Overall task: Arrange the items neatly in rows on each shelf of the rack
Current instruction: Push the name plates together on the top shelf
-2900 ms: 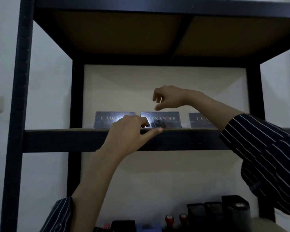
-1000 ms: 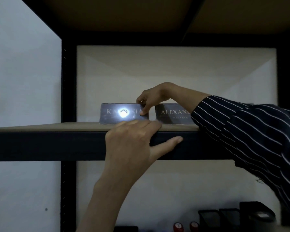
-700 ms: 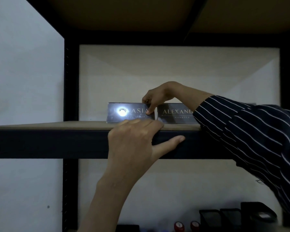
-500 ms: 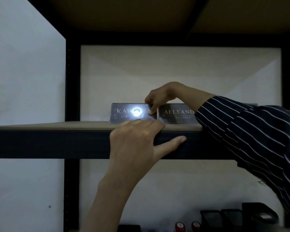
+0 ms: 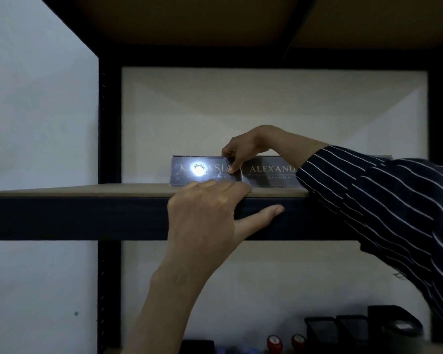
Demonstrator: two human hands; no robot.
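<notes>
the first name plate [image 5: 184,176] stood on the shelf [image 5: 87,190], near its middle, with a bright spot of light on its face. the second name plate [image 5: 269,172] stood right at its 3 o'clock, and their ends looked close enough to touch. the right hand [image 5: 243,149] reached in from 3 o'clock and pinched the first plate's right end, fingers curled on it. the left hand [image 5: 205,210] lay on the shelf edge at 6 o'clock of the plates, fingers together and flat on the board, thumb stuck out along the front bar [image 5: 74,218].

to do this step well, i think the hand should slide the plate softly, bottom flat on the board, until its face lines up with the next plate. a hard push could tip it.

at 5 o'clock of the view stood black holders [image 5: 322,330]. it was too dark to tell what was inside. two red-topped things [image 5: 274,342] stood at their 9 o'clock, outside them.
</notes>
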